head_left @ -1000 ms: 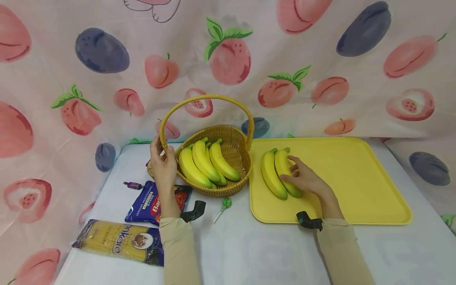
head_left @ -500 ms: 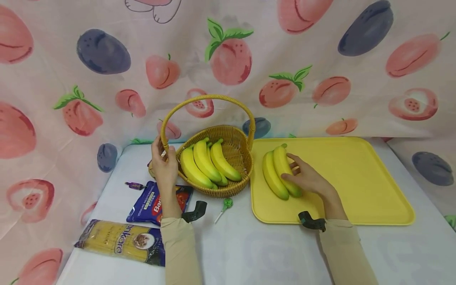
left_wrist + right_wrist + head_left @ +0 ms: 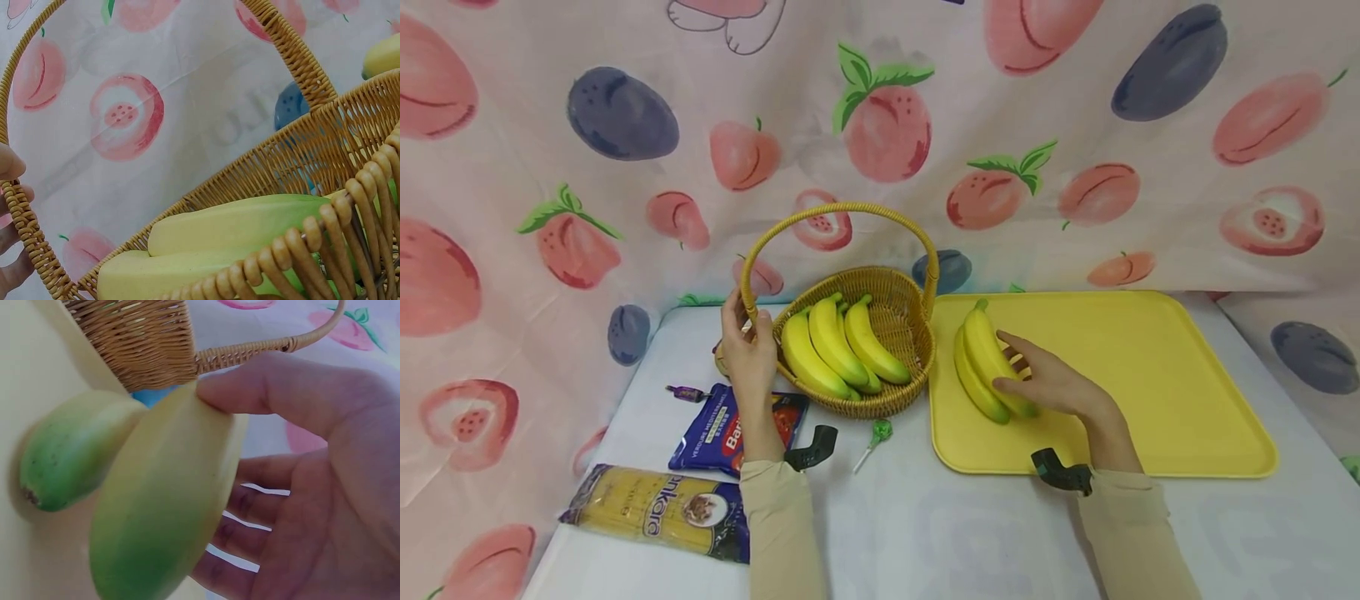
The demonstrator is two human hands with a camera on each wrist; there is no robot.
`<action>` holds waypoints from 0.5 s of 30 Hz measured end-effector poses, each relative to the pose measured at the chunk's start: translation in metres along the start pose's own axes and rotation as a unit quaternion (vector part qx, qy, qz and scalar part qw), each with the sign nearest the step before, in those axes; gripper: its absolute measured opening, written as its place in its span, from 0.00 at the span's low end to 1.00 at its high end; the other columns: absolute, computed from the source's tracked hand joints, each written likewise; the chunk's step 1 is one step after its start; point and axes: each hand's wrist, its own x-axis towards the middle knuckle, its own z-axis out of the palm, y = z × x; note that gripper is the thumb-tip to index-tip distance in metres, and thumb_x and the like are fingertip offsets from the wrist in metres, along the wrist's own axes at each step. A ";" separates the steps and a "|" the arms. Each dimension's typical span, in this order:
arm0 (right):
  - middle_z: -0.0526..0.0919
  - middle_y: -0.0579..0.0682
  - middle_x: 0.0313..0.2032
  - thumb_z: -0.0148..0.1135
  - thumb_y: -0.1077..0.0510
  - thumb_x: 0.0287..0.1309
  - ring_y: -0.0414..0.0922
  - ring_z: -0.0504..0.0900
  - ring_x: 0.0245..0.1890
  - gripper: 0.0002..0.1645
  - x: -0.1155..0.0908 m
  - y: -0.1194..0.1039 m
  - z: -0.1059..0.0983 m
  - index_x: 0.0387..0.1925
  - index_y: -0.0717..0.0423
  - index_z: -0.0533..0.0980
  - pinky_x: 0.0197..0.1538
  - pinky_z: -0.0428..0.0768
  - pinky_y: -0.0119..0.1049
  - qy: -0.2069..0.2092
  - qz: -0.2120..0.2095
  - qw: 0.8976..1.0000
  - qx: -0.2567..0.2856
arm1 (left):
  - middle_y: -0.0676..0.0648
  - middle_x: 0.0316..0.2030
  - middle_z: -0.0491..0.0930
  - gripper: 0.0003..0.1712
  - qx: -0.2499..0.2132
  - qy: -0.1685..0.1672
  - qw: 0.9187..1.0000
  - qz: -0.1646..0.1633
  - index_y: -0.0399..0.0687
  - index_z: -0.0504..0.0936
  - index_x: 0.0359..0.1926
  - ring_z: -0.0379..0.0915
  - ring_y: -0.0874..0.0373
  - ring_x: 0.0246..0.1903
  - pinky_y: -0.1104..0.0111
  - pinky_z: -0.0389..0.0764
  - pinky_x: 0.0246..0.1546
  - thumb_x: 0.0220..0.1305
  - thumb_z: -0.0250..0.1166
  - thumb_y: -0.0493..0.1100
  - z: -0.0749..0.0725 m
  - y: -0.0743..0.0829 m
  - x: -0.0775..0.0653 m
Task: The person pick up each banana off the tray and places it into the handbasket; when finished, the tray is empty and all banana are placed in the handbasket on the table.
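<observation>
My left hand [image 3: 752, 350] grips the left foot of the handle of a wicker basket [image 3: 880, 406]; in the left wrist view its thumb [image 3: 9, 164] lies against the woven handle. Several yellow bananas [image 3: 833, 342] with green tips lie in the basket's left part. Over the yellow tray [image 3: 1120, 392], my right hand [image 3: 1052, 382] pinches a banana [image 3: 988, 350] between thumb and fingers. This banana [image 3: 159, 506] is tilted and partly overlaps a second banana [image 3: 972, 383], which lies on the tray's left side.
Left of the basket are a blue packet [image 3: 703, 437], a bag of pasta [image 3: 640, 508] and a small purple-wrapped candy [image 3: 686, 392]. A green lollipop [image 3: 880, 432] lies in front of the basket. Printed fabric [image 3: 880, 192] hangs behind the table.
The banana in my right hand has come up and shifted left, now overlapping the one beside it. My left hand keeps its grip on the basket handle.
</observation>
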 end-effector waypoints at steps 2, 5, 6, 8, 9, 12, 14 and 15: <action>0.68 0.62 0.59 0.61 0.49 0.60 0.56 0.70 0.55 0.46 -0.002 -0.003 0.000 0.71 0.62 0.51 0.53 0.75 0.50 -0.007 -0.010 1.000 0.002 | 0.47 0.63 0.69 0.27 0.003 0.002 1.000 0.005 0.53 0.63 0.67 0.64 0.52 0.63 0.55 0.68 0.63 0.68 0.53 0.40 0.000 -0.008 0.002; 0.70 0.60 0.57 0.61 0.50 0.59 0.56 0.71 0.54 0.43 -0.005 -0.007 0.001 0.69 0.62 0.55 0.50 0.77 0.46 -0.016 -0.026 1.000 0.005 | 0.49 0.62 0.70 0.26 0.010 0.007 1.000 0.017 0.56 0.64 0.67 0.64 0.54 0.62 0.56 0.69 0.62 0.68 0.53 0.41 0.001 -0.013 0.003; 0.70 0.59 0.56 0.61 0.50 0.59 0.55 0.71 0.54 0.42 -0.005 -0.008 0.001 0.69 0.62 0.57 0.49 0.77 0.45 -0.019 -0.031 0.999 0.004 | 0.49 0.62 0.70 0.26 0.011 0.008 1.000 0.018 0.57 0.64 0.67 0.65 0.55 0.62 0.57 0.69 0.61 0.68 0.53 0.42 0.001 -0.014 0.003; 0.70 0.57 0.57 0.62 0.50 0.59 0.55 0.72 0.54 0.41 -0.006 -0.011 0.002 0.68 0.60 0.59 0.49 0.77 0.43 -0.028 -0.039 0.999 0.005 | 0.48 0.63 0.69 0.27 0.011 0.006 1.000 0.016 0.55 0.63 0.67 0.64 0.53 0.62 0.56 0.69 0.62 0.68 0.53 0.41 0.001 -0.009 0.002; 0.70 0.56 0.57 0.62 0.51 0.59 0.55 0.72 0.55 0.40 -0.006 -0.013 0.002 0.68 0.60 0.59 0.49 0.77 0.43 -0.034 -0.041 0.999 0.006 | 0.48 0.63 0.69 0.27 0.011 0.006 1.000 0.013 0.55 0.63 0.67 0.64 0.54 0.62 0.56 0.68 0.62 0.68 0.53 0.41 0.001 -0.009 0.002; 0.70 0.54 0.57 0.61 0.50 0.59 0.53 0.72 0.56 0.39 -0.006 -0.015 0.003 0.68 0.59 0.60 0.51 0.76 0.43 -0.053 -0.054 0.997 0.001 | 0.48 0.63 0.69 0.27 0.009 0.004 1.000 0.008 0.54 0.63 0.67 0.64 0.54 0.63 0.56 0.68 0.63 0.69 0.53 0.41 0.001 -0.008 0.002; 0.71 0.52 0.55 0.61 0.49 0.59 0.52 0.72 0.55 0.38 -0.005 -0.016 0.005 0.67 0.58 0.61 0.53 0.75 0.44 -0.065 -0.067 0.996 -0.001 | 0.49 0.63 0.69 0.27 0.009 0.004 1.000 0.008 0.56 0.63 0.67 0.63 0.55 0.63 0.57 0.68 0.63 0.69 0.53 0.42 0.001 -0.013 0.004; 0.72 0.51 0.54 0.61 0.48 0.59 0.51 0.72 0.55 0.38 -0.005 -0.017 0.006 0.67 0.58 0.61 0.53 0.75 0.45 -0.068 -0.074 0.995 -0.003 | 0.49 0.63 0.69 0.27 0.011 0.005 1.000 0.008 0.56 0.63 0.67 0.64 0.55 0.63 0.57 0.68 0.63 0.69 0.53 0.42 0.001 -0.014 0.004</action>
